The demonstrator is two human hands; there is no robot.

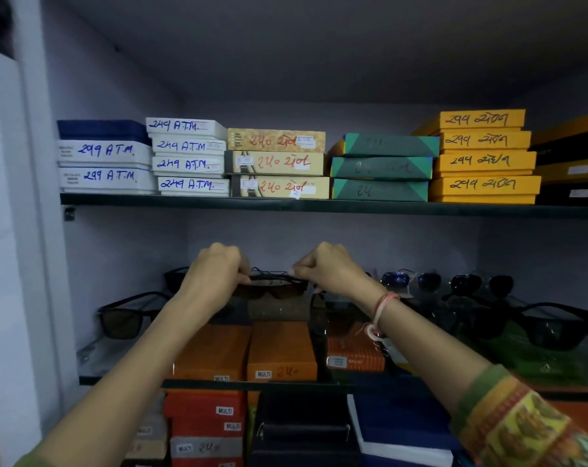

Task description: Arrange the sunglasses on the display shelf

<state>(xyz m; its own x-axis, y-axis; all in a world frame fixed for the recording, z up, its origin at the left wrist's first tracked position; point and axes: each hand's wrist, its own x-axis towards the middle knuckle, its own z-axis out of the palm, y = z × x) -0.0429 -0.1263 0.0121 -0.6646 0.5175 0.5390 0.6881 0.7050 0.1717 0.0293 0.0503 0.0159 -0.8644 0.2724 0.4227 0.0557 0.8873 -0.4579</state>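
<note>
Both hands reach into the middle display shelf (124,379): the left hand (215,271) and right hand (326,267) each have their fingers pinched closed on an end of a dark-lensed pair of sunglasses (272,287), held above the orange boxes (279,348). It seems to be just clear of them, though the dim light hides the gap. Lowered carelessly, it could snag the neighbouring pairs (410,280) and topple the row.
</note>
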